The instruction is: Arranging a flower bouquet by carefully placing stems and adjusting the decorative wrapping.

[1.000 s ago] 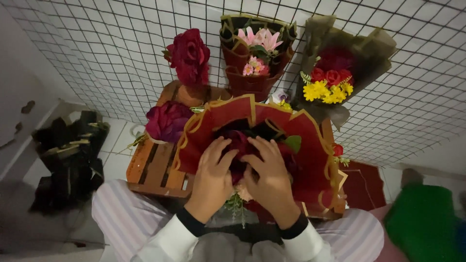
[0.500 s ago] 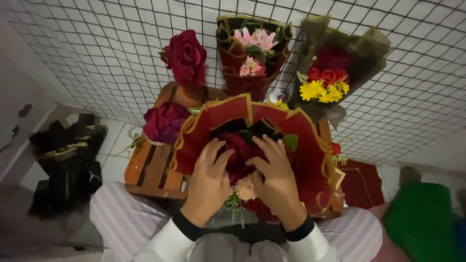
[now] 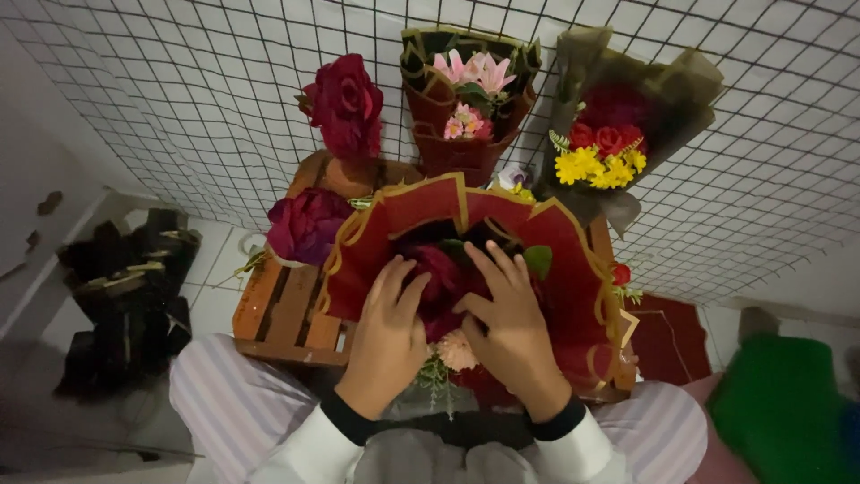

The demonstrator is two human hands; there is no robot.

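Both hands rest with fingers spread on the dark red flowers (image 3: pixel 439 278) inside the red-wrapped bouquet (image 3: pixel 573 278), apparently pressing rather than gripping: left hand (image 3: pixel 387 341), right hand (image 3: pixel 511 327). The bouquet lies over the wooden crate (image 3: pixel 287 314).

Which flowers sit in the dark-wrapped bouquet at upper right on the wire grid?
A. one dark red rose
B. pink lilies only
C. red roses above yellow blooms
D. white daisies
C: the dark-wrapped bouquet shows red roses above a cluster of yellow blooms.
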